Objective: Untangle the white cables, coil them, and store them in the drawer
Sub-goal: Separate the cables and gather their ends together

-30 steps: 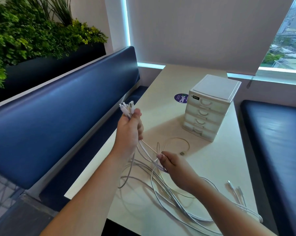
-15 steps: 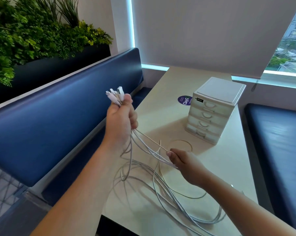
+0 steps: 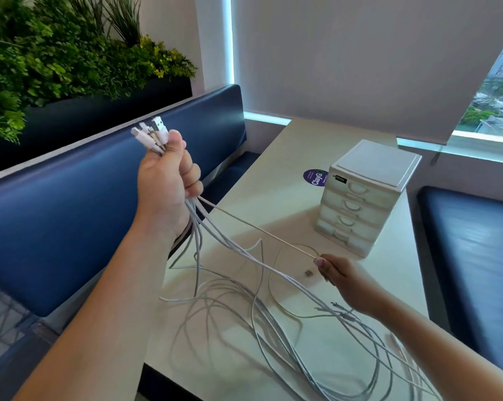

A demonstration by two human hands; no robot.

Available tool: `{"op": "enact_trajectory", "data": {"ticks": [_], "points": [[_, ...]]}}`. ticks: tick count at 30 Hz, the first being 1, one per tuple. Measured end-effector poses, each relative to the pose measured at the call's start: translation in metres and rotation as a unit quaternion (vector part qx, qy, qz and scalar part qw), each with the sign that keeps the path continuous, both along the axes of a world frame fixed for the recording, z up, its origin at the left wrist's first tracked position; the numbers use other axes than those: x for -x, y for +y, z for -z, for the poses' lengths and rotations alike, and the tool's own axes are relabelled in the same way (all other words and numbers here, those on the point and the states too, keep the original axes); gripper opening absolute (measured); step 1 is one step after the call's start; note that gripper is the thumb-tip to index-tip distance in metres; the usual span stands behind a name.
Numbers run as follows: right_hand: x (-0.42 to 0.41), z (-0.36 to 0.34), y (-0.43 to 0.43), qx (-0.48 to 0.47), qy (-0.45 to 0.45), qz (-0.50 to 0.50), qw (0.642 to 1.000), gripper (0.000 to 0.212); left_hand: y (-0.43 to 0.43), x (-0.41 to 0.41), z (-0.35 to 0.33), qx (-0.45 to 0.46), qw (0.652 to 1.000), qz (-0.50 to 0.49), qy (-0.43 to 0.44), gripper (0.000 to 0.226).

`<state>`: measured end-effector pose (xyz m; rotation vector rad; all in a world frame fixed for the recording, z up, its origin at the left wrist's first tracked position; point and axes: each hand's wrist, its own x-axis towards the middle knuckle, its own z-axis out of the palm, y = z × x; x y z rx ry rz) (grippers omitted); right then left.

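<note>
**Cables in hand, drawers shut**

Nearest to us, a loose tangle of thin white cables [image 3: 244,328] sprawls in loops over the near end of the cream table [image 3: 288,146]. Several strands rise from it to the left hand [image 3: 165,180], held up above the table's left edge. Its fingers are curled tight round a bundle of cable ends, and the white USB plugs [image 3: 153,133] stick out above the thumb. One strand runs taut from that fist down to the right hand [image 3: 342,277], low over the table, which pinches it at the fingertips (the other fingers are curled under). Just beside that hand a small metal plug [image 3: 308,273] lies on the table top.

Further on stands a small white plastic drawer unit [image 3: 368,198] with four drawers, all pushed in. A black label [image 3: 340,179] at its top left corner carries pale lettering that we cannot read with certainty. Just beside the unit, a round purple sticker [image 3: 314,177] on the table reads "ClayG"; its smaller print is illegible.

A dark blue padded bench [image 3: 71,212] runs along the left, and another blue seat [image 3: 475,256] lies to the right. Green plants [image 3: 56,53] fill a dark planter above the bench back. Farthest off, we see a pale roller blind [image 3: 360,53] and a strip of window [image 3: 496,91].
</note>
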<state>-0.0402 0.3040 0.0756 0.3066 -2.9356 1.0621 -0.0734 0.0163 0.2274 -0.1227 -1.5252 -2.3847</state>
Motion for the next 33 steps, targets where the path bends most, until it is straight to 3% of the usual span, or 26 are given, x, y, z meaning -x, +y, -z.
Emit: {"op": "enact_trajectory", "data": {"ticks": [3, 7, 12, 15, 18, 23, 28, 33], "points": [[0.004, -0.012, 0.004, -0.015, -0.006, 0.004, 1.000, 0.041, 0.000, -0.001, 0.010, 0.058, 0.997, 0.022, -0.037, 0.026], [0.005, -0.043, -0.012, -0.019, -0.003, -0.047, 0.999, 0.040, 0.021, -0.009, 0.024, 0.202, 0.973, 0.079, -0.074, 0.019], [0.003, -0.090, -0.040, -0.023, 0.073, -0.100, 0.992, 0.039, 0.053, -0.018, 0.038, 0.396, 0.896, 0.189, -0.066, 0.030], [0.006, -0.102, -0.041, -0.052, 0.125, -0.109, 0.985, 0.043, 0.055, -0.016, 0.040, 0.405, 0.877, 0.234, -0.112, 0.030], [0.007, -0.101, -0.037, -0.079, 0.118, -0.109, 0.984, 0.044, 0.052, -0.014, 0.036, 0.430, 0.859, 0.249, -0.120, 0.026], [0.005, -0.085, -0.033, -0.105, 0.094, -0.099, 0.985, 0.040, 0.050, -0.010, 0.037, 0.471, 0.857, 0.197, -0.069, 0.031], [0.002, -0.063, -0.015, -0.043, 0.053, -0.066, 0.996, 0.040, 0.041, -0.005, 0.029, 0.468, 0.874, 0.124, -0.045, 0.032], [-0.007, -0.039, 0.016, -0.074, 0.024, -0.032, 0.996, 0.039, 0.021, 0.005, 0.022, 0.502, 0.865, 0.001, -0.023, 0.037]]}}
